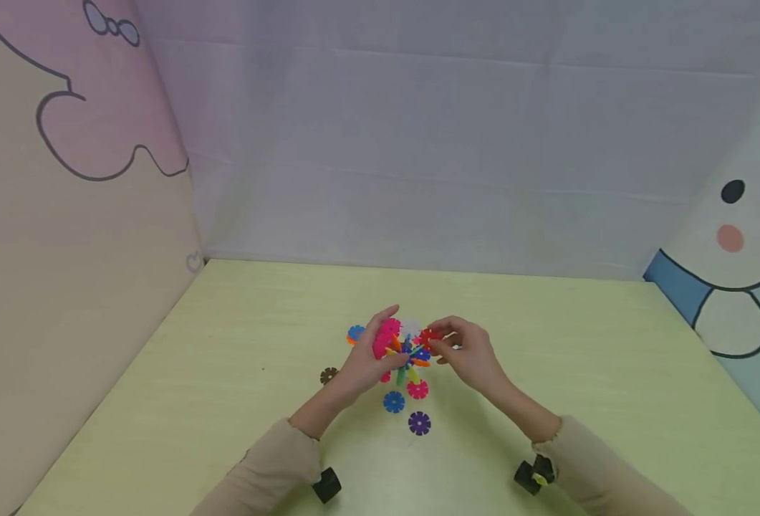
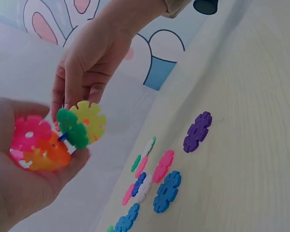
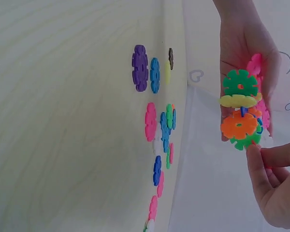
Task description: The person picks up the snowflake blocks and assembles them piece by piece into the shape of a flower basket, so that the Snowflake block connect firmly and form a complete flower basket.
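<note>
My left hand [image 1: 358, 367] holds a cluster of interlocked notched plastic discs [image 3: 239, 126], raised above the table. Pink, orange, green, yellow and blue pieces show in it. My right hand [image 1: 474, 352] comes in from the right and pinches a red disc [image 1: 427, 338] between thumb and fingers at the cluster's edge. Whether that disc is joined to the cluster I cannot tell. In the left wrist view, the green disc [image 2: 72, 128] and yellow disc [image 2: 94, 123] partly hide the right fingertips.
Loose discs lie on the pale table [image 1: 225, 423] beneath and in front of the hands: a purple disc [image 1: 420, 423], a blue disc [image 1: 394, 402], a pink disc [image 1: 417, 389] and several others. A brown disc [image 1: 329, 375] lies by the left wrist. Printed cloth walls stand behind and at both sides.
</note>
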`<state>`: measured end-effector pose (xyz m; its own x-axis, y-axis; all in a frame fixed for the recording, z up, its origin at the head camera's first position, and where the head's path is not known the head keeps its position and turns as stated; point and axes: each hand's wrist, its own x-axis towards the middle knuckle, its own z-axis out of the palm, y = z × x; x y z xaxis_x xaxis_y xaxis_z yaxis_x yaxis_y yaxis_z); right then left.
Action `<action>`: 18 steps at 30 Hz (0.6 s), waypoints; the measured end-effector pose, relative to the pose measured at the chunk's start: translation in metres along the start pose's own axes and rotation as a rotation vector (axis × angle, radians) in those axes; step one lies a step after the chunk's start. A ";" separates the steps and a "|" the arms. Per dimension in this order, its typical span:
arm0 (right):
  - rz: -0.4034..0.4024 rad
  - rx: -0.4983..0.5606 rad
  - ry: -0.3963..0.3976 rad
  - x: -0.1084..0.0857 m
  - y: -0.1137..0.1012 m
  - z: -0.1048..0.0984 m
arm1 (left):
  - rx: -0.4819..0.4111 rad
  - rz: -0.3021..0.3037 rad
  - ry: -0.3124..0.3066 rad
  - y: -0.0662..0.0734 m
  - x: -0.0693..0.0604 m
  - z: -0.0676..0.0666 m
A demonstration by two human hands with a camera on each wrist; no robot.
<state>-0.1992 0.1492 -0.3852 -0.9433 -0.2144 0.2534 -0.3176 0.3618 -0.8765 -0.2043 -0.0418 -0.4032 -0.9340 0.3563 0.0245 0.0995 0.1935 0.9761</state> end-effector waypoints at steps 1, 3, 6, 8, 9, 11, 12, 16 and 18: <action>-0.008 0.000 0.011 -0.001 0.001 0.000 | -0.004 -0.009 -0.024 0.001 0.000 0.000; -0.027 -0.001 0.035 -0.002 0.002 0.001 | -0.016 -0.015 -0.063 0.002 -0.001 0.000; -0.061 -0.001 0.061 -0.004 0.003 0.001 | -0.033 0.004 -0.076 0.007 -0.002 0.001; -0.089 0.004 0.072 -0.005 0.002 0.001 | -0.044 0.034 -0.062 0.011 -0.003 0.001; -0.103 0.007 0.078 -0.005 0.002 0.002 | -0.049 0.053 -0.058 0.015 -0.005 0.001; -0.126 0.014 0.088 -0.005 0.001 0.002 | -0.051 0.078 -0.050 0.022 -0.009 0.002; -0.132 0.016 0.091 -0.005 0.001 0.002 | -0.048 0.092 -0.045 0.026 -0.011 0.002; -0.131 0.030 0.091 -0.005 0.001 0.001 | -0.030 0.127 -0.044 0.034 -0.016 0.003; -0.125 0.029 0.077 -0.004 0.001 0.001 | -0.023 0.132 -0.053 0.035 -0.016 0.003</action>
<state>-0.1952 0.1496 -0.3877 -0.9017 -0.1856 0.3905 -0.4308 0.3099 -0.8475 -0.1853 -0.0381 -0.3705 -0.8937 0.4253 0.1426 0.2123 0.1212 0.9697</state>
